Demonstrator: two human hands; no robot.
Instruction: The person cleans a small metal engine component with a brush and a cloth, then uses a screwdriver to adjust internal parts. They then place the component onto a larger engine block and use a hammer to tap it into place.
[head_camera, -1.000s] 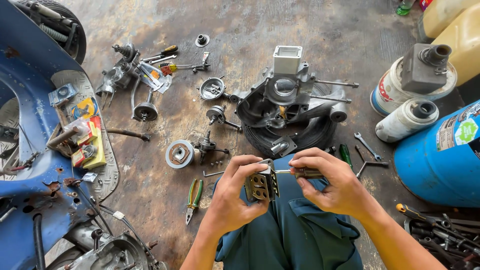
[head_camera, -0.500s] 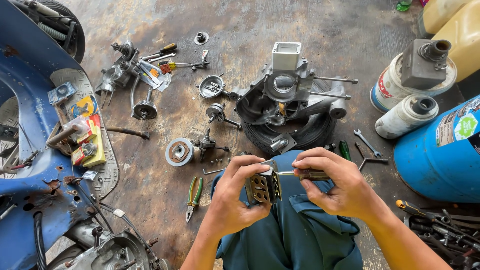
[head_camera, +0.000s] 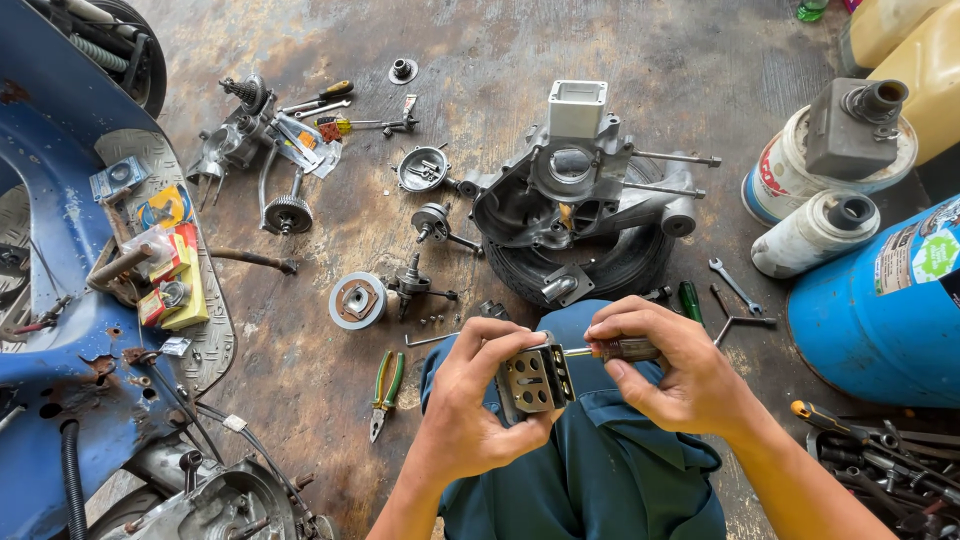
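The left hand grips a small perforated metal block over the lap; the right hand, closed around a screwdriver, lies at its three o'clock — shaft horizontal, tip touching the block's upper edge. An engine casing sits at twelve, green-handled pliers at nine.

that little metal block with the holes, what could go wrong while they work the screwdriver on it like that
1. The perforated metal block is only pinched in the left hand over the lap, so the screwdriver in the right hand could slip off and jab the left fingers.
2. A freed screw could drop onto the stained floor and get lost among the small loose parts by the pliers.
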